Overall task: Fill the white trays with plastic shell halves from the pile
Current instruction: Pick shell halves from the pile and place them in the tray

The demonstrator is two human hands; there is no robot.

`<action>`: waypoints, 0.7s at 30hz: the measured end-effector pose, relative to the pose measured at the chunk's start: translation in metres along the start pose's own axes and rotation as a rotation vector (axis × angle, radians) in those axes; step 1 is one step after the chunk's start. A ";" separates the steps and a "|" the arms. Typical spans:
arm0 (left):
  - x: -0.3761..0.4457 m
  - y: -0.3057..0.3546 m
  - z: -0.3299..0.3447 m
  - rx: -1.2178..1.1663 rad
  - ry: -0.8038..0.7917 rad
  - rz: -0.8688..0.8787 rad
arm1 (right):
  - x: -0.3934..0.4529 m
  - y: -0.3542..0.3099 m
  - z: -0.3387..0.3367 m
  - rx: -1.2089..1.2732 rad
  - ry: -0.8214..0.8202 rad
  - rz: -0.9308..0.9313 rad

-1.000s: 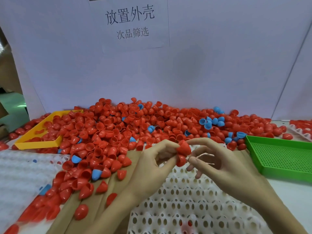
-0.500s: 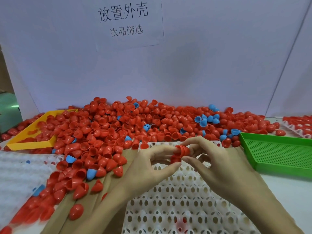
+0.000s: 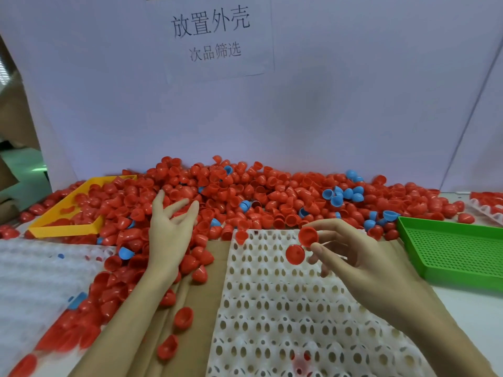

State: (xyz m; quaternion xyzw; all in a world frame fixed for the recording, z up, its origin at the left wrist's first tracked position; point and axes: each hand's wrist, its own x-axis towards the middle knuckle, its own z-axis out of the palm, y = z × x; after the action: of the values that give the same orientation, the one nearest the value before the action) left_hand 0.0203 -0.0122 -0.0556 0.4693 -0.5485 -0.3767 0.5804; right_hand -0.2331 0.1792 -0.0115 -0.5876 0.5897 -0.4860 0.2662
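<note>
Pile: the heap of red plastic shell halves (image 3: 245, 194), with a few blue ones mixed in, fills the middle band of the frame and spills down the lower left; plenty is left for you to draw from.
Tray: your white moulded plastic tray with egg-shaped holes (image 3: 285, 308) lies at lower centre, and nearly every pocket shows bare. One red shell half (image 3: 241, 237) sits at its top left corner, so I judge the filling barely begun.
Side trays: a green perforated plastic tray (image 3: 457, 251) sits at right, a yellow plastic tray (image 3: 62, 229) at left, half buried in shells.
Left hand: your left hand (image 3: 170, 229) reaches over the pile at centre left, fingers spread and loose, holding nothing.
Right hand: your right hand (image 3: 362, 257) hovers over the tray's top edge, fingers pinching two red shell halves (image 3: 302, 244).
</note>
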 end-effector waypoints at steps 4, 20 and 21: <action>0.007 -0.009 -0.011 0.073 -0.049 -0.047 | 0.000 0.006 0.004 -0.012 -0.031 -0.026; -0.102 0.017 0.055 0.031 -0.581 0.381 | 0.007 0.034 0.015 0.055 -0.037 -0.042; -0.102 0.018 0.055 0.003 -0.572 0.361 | 0.008 0.035 0.015 0.054 -0.033 -0.034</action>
State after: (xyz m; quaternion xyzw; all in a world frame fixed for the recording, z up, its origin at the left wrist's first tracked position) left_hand -0.0471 0.0823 -0.0696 0.2407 -0.7642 -0.3834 0.4595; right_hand -0.2359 0.1624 -0.0465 -0.5980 0.5617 -0.4965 0.2834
